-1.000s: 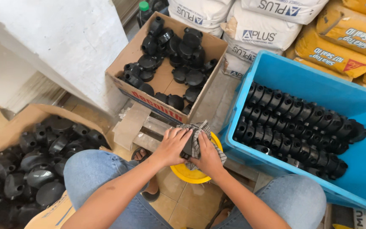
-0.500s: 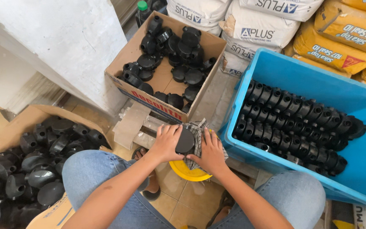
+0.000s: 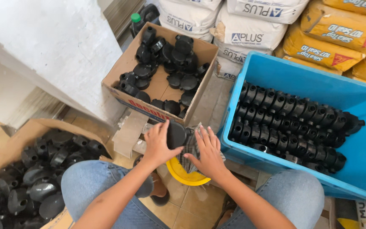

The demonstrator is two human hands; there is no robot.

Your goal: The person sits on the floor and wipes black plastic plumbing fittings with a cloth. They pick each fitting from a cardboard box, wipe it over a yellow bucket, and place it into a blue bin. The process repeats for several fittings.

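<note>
L hand [image 3: 157, 144]: fingers curled round a black cap [image 3: 176, 135], gripping it by the left edge; cap is round, held upright just above the yellow bowl.
R hand [image 3: 208, 150]: open, fingers spread flat, palm down on a grey rag [image 3: 191, 146]; not gripping anything. Fingertips just beside the cap, not clearly touching it.
Cap: 1 in hand, between both hands, in front of the small box.
Bowl [image 3: 183, 174]: 1, yellow, on the floor between the knees, partly hidden under rag & hands.
Small box [image 3: 126, 68]: 1 cardboard box straight ahead, open top, approx. 20 black fittings loose in it, mixed caps & bodies; can't count exactly.
Crate [image 3: 276, 72]: 1 blue plastic crate to the right, black fittings lined in 3 neat rows; roughly 10-14 per row, exact no. unclear.
Big box [image 3: 18, 131]: 1 cardboard box at left, heaped w/ black fittings, 20+, too piled to count.
Sacks: 4 white [image 3: 242, 29] & 3 yellow [image 3: 327, 38] in view, stacked behind the crate.
Bottle [image 3: 135, 21]: 1, green cap, behind the small box.
Legs: 2, blue jeans, seated.
</note>
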